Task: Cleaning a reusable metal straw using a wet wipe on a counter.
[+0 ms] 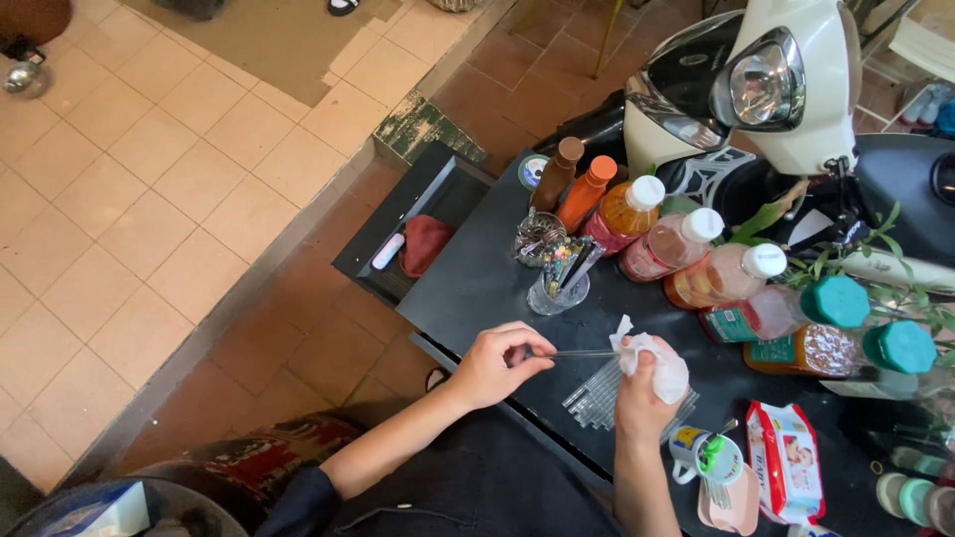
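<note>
Street drink stall: syrup bottles [686,244], straws (scooter [786,89] parked beside).

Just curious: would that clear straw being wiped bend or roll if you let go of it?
The straw looks stiff: it spans straight between the left hand and the tissue. Thin and round, it would probably roll. It seems light, held by fingertips alone.

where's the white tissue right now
In the head view, the crumpled white tissue sits in the right hand, above the clear glass straws on the black table.
</note>
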